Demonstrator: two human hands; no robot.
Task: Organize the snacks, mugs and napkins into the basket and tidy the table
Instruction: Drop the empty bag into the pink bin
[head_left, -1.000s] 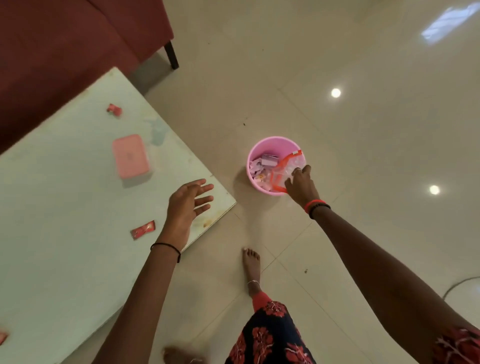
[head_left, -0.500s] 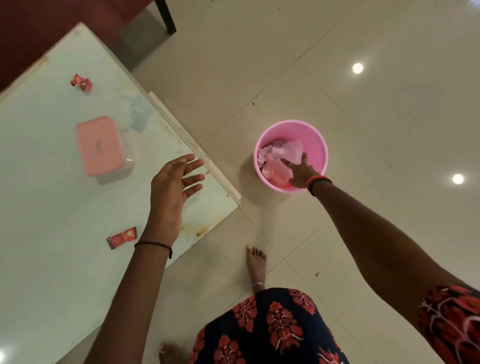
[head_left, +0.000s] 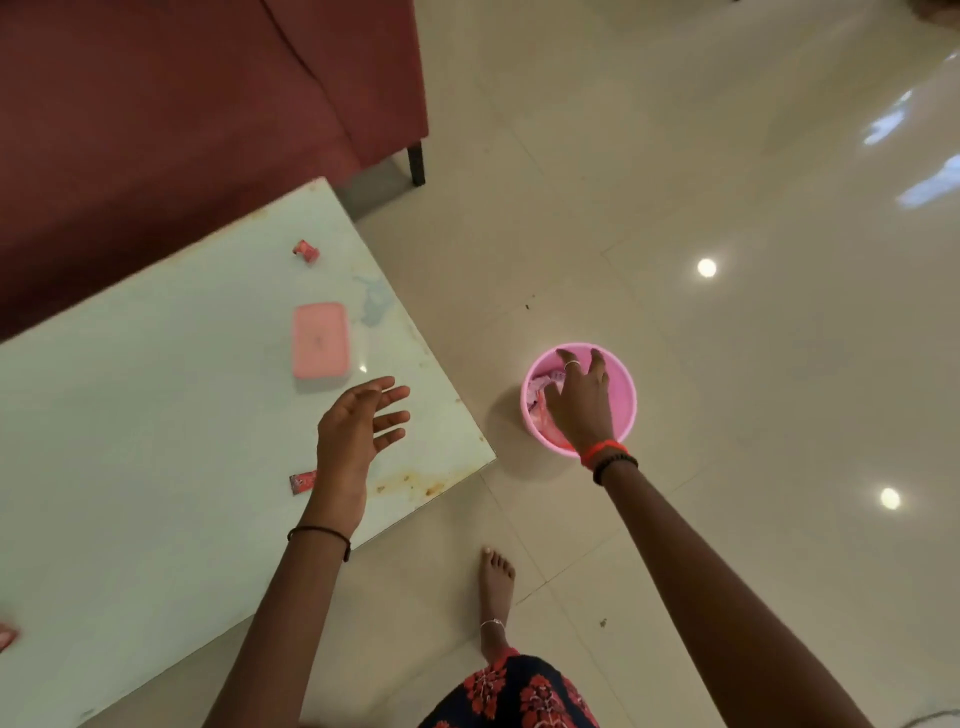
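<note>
We see our right hand (head_left: 582, 402), fingers spread, down in the basket (head_left: 627, 410) on the floor (head_left: 727, 156), and our left hand (head_left: 353, 431), fingers loosely spread, above the desk (head_left: 156, 415) near a packet (head_left: 302, 482).

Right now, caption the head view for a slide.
Right hand spread over the basket on the floor; left hand open above the table, where a box and packets lie.
</note>
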